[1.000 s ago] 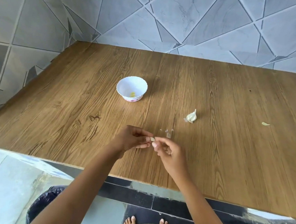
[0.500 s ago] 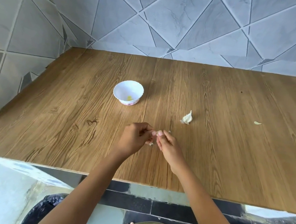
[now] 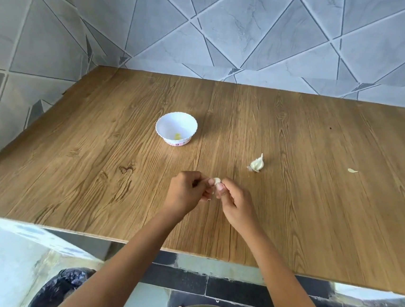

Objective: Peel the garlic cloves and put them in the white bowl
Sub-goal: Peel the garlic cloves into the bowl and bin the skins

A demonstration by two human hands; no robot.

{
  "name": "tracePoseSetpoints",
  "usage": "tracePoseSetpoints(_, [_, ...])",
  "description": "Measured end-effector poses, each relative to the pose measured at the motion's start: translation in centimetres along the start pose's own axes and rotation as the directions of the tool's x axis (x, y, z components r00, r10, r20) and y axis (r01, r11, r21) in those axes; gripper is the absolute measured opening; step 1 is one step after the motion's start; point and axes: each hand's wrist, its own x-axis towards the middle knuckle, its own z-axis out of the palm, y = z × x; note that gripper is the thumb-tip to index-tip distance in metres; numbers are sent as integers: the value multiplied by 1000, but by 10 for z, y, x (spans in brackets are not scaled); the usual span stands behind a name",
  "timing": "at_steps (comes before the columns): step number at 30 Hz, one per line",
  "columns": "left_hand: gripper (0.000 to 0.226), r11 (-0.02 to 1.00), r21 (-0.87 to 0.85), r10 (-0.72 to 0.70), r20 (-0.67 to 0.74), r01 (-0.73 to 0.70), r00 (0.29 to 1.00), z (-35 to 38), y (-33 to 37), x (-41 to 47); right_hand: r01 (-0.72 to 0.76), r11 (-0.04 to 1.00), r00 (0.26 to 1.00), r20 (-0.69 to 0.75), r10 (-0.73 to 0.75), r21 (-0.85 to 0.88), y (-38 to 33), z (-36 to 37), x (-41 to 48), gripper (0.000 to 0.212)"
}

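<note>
Both hands work just over the wooden table, the left hand and right hand each pinching the same garlic clove with curled fingertips. I'd keep one steady and slide a nail under the skin, not squeeze. Count: one white bowl holding one yellowish bit, one garlic chunk lying nearby, one peel scrap far right.

Kitchen table, seen from above: the left hand and right hand pinch a garlic clove over the wooden table, near its front edge. From the hands, a white bowl stands at 11 o'clock, well apart, with bare board between. A garlic piece lies near at 1 o'clock, and a peel scrap far out at 2 o'clock. Open wood runs toward 9 and 3 o'clock. A tiled wall closes the table at 12 o'clock and along the 9 o'clock side.
</note>
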Motion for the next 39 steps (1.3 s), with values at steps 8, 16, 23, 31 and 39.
tracePoseSetpoints(8, [6, 1000, -2, 20, 82, -20, 996, 2, -2, 3, -310, 936, 951, 66, 303, 165, -9, -8, -5, 23])
tracePoseSetpoints(16, [2, 913, 209, 351, 41, -352, 935, 13, -9, 0, -713, 475, 671, 305, 676, 515, -26, -14, -4, 28])
tracePoseSetpoints(23, [7, 987, -161, 34, 132, -12, 991, 10, -16, 0, -716, 489, 664, 272, 696, 497, -32, -17, -8, 33])
tracePoseSetpoints(31, [9, 900, -403, -104, 174, 167, 979, -1, -13, 1, -454, 875, 875, -102, 473, 170, -19, -13, -16, 9])
tracePoseSetpoints(39, [10, 941, -327, -42, 132, 84, 990, -4, -12, 3, -491, 759, 850, 45, 525, 427, -26, -14, -7, 20])
